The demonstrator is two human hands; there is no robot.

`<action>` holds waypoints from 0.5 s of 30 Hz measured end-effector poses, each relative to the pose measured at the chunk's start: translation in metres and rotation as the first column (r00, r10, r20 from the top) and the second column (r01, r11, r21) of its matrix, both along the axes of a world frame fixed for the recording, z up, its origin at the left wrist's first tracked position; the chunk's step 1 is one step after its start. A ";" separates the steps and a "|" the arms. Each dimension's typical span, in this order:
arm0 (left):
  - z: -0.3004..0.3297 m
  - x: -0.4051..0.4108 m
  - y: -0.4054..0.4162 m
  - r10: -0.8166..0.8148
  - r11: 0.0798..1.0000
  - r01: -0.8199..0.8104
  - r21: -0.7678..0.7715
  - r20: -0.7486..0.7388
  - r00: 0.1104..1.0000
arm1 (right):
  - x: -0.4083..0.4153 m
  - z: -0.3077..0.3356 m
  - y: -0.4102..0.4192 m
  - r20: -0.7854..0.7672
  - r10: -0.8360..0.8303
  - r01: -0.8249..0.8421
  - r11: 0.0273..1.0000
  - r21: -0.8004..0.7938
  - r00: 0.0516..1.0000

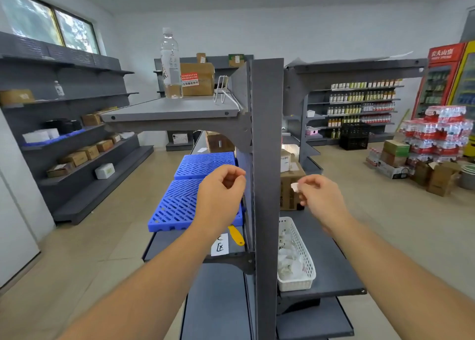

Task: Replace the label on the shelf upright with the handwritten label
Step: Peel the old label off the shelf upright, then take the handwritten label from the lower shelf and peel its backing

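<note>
Label scrap (white) pinched in right hand.

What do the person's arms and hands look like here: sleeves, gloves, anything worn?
Both forearms are bare all the way to the bottom edge of the frame; no sleeve shows. The left hand and right hand are ungloved. No watch, bracelet or wristband shows on either wrist, and no ring on the fingers that can be seen. No markings, tape or straps show on either arm.
</note>
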State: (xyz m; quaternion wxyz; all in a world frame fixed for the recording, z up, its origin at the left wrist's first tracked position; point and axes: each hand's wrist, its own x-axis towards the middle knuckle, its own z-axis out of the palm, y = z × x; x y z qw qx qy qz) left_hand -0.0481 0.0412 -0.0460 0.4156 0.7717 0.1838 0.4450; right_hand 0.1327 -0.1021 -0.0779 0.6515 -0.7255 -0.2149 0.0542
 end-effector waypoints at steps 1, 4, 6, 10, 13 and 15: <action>-0.004 0.000 0.003 0.014 1.000 -0.014 -0.013 -0.011 1.000 | 0.009 -0.011 -0.002 0.015 -0.010 0.011 0.997 -0.081 1.000; -0.017 0.000 0.012 0.064 0.998 -0.065 -0.024 -0.047 0.997 | 0.030 -0.041 -0.004 0.045 -0.019 0.031 0.958 -0.285 0.999; -0.024 0.002 0.018 0.103 0.994 -0.105 -0.022 -0.076 0.992 | 0.040 -0.055 -0.001 0.083 0.003 0.029 0.923 -0.383 0.997; -0.032 0.003 0.030 0.166 0.985 -0.170 -0.015 -0.131 0.977 | 0.056 -0.075 0.010 0.150 0.092 0.001 0.851 -0.525 0.984; -0.036 0.003 0.038 0.213 0.977 -0.215 0.002 -0.156 0.965 | 0.066 -0.085 0.020 0.135 0.161 -0.044 0.787 -0.615 0.978; -0.039 0.002 0.041 0.245 0.969 -0.247 0.008 -0.164 0.956 | 0.072 -0.090 0.025 0.120 0.198 -0.078 0.768 -0.635 0.973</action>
